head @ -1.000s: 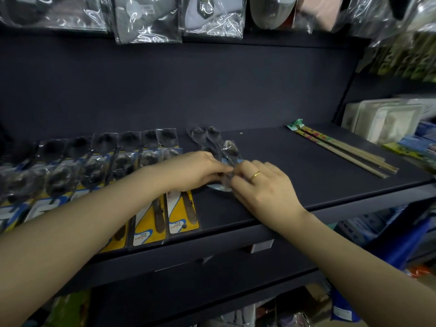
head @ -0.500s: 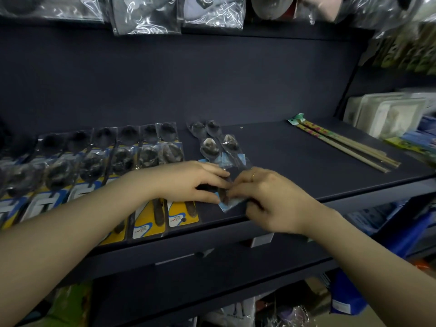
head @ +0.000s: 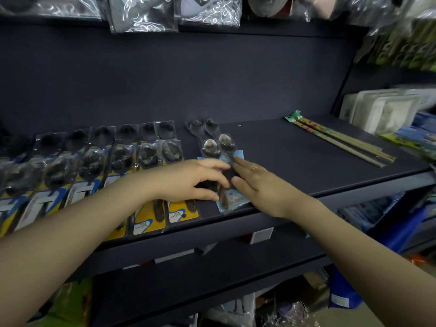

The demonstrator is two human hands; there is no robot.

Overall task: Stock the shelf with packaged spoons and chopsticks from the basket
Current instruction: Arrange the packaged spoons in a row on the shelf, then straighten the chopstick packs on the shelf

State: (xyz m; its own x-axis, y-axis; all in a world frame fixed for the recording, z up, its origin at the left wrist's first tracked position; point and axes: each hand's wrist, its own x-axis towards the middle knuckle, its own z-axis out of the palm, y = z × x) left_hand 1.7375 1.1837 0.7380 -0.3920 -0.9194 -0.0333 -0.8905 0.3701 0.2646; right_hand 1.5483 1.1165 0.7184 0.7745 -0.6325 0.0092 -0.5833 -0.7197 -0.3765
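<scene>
Head view: left hand and right hand lie flat, fingers pressed on blue-card spoon pack near shelf front edge. Suggest squaring it w/ yellow-card row, no overlap.

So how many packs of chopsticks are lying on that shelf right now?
1 that I can see: the chopstick pack lies alone at the right end of the shelf, apart from the spoon packs and both hands. Others may sit out of view.

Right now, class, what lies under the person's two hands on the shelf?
Under the left hand and right hand lies a blue-carded spoon pack. Two spoon bowls show beyond the fingers; both hands cover the handles' middle. It rests on the shelf.
</scene>
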